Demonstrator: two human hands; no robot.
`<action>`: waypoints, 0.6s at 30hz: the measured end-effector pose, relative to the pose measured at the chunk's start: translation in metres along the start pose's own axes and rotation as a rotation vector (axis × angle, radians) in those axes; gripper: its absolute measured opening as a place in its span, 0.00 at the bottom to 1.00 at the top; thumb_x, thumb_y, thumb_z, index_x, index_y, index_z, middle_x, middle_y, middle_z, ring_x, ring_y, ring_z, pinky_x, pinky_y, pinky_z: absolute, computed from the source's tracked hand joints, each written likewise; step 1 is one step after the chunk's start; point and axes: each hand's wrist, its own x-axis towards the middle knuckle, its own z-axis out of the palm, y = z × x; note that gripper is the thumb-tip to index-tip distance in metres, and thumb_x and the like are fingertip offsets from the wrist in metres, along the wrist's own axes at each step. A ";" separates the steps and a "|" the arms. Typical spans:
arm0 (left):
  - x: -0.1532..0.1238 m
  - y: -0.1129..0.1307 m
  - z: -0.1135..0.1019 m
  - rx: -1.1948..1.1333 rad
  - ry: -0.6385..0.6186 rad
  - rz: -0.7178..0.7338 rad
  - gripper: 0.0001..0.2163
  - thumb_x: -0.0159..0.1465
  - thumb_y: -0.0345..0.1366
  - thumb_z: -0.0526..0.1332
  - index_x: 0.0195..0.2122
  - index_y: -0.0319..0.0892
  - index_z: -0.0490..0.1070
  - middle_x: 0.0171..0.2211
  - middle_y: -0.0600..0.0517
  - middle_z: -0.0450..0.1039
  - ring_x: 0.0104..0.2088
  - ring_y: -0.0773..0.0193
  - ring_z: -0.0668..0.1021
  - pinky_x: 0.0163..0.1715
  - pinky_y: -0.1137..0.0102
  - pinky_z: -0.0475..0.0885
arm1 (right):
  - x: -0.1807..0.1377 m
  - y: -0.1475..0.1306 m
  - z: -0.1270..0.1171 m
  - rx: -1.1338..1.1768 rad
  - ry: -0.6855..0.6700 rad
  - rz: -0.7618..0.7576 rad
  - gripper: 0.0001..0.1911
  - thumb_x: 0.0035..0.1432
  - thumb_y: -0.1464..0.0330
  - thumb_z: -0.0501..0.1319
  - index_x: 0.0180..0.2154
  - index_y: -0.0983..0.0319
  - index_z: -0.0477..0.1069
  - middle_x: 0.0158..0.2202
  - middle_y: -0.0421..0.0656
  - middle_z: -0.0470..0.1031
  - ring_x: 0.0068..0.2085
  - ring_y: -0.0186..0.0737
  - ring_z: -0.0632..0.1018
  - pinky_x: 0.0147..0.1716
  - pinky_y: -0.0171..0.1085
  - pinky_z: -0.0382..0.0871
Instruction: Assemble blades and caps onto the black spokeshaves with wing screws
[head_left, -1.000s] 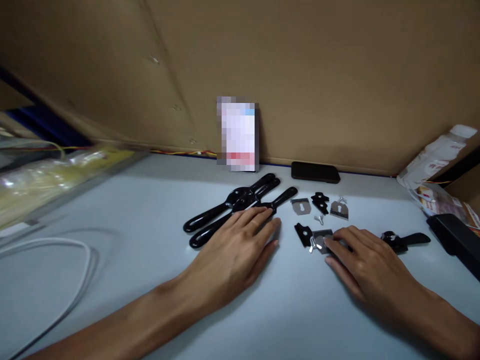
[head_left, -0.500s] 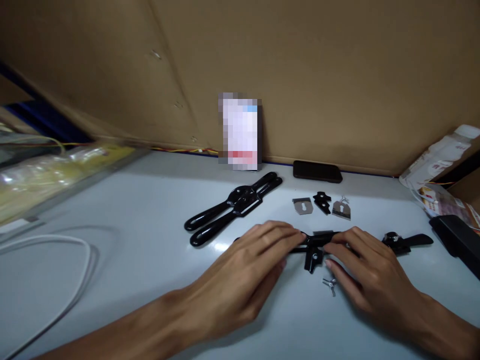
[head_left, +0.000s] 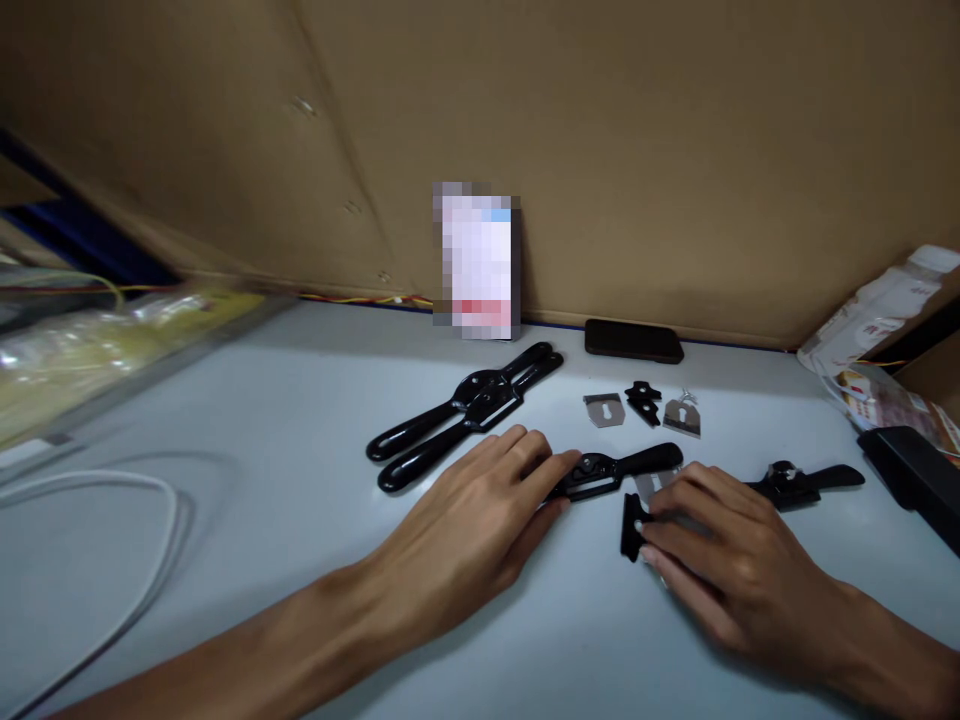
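Note:
My left hand is closed on one handle of a black spokeshave body, whose frame and other handle stick out to the right. My right hand pinches a small black cap plate with a hole, just in front of that body. Partly behind the right fingers lies a metal blade. Two more black spokeshave bodies lie side by side beyond my left hand. To the right rests a spokeshave with parts fitted.
Farther back lie slotted blades, black cap plates and a wing screw. A dark phone is by the cardboard wall. White cable loops at left; a bottle leans at right.
My right hand has come off the spokeshave body, moved toward me and picked up the cap plate. The body's right handle now shows. The near wing screw is no longer visible.

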 end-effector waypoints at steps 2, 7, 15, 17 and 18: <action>0.000 0.000 0.000 0.002 0.000 0.001 0.13 0.72 0.30 0.52 0.55 0.38 0.68 0.40 0.46 0.70 0.39 0.55 0.73 0.38 0.56 0.77 | 0.001 0.004 -0.001 -0.027 0.026 0.036 0.12 0.68 0.73 0.56 0.33 0.65 0.75 0.35 0.47 0.75 0.37 0.43 0.71 0.38 0.44 0.68; 0.001 0.001 0.000 0.019 0.009 -0.004 0.13 0.72 0.29 0.51 0.55 0.38 0.68 0.39 0.46 0.71 0.38 0.54 0.73 0.37 0.55 0.77 | 0.005 0.016 -0.005 -0.071 -0.025 0.052 0.11 0.69 0.72 0.55 0.40 0.65 0.77 0.38 0.47 0.78 0.41 0.45 0.73 0.42 0.45 0.69; 0.001 0.001 -0.002 0.020 -0.014 0.002 0.14 0.71 0.29 0.50 0.54 0.38 0.69 0.40 0.45 0.71 0.38 0.55 0.74 0.36 0.57 0.77 | -0.003 0.027 -0.015 -0.138 -0.218 0.198 0.07 0.65 0.71 0.57 0.39 0.61 0.74 0.37 0.46 0.76 0.39 0.46 0.75 0.39 0.46 0.71; 0.001 0.001 -0.003 0.026 -0.014 0.005 0.14 0.71 0.29 0.50 0.54 0.39 0.69 0.40 0.45 0.72 0.37 0.55 0.74 0.36 0.58 0.76 | -0.004 0.030 -0.017 -0.100 -0.265 0.253 0.09 0.61 0.73 0.60 0.44 0.61 0.73 0.41 0.46 0.76 0.41 0.46 0.77 0.41 0.47 0.72; 0.001 0.001 -0.003 0.030 -0.013 0.007 0.14 0.71 0.29 0.51 0.54 0.39 0.69 0.40 0.46 0.72 0.37 0.56 0.74 0.36 0.59 0.76 | -0.005 0.031 -0.018 -0.091 -0.270 0.275 0.12 0.60 0.74 0.61 0.46 0.60 0.72 0.42 0.46 0.76 0.42 0.46 0.77 0.41 0.47 0.73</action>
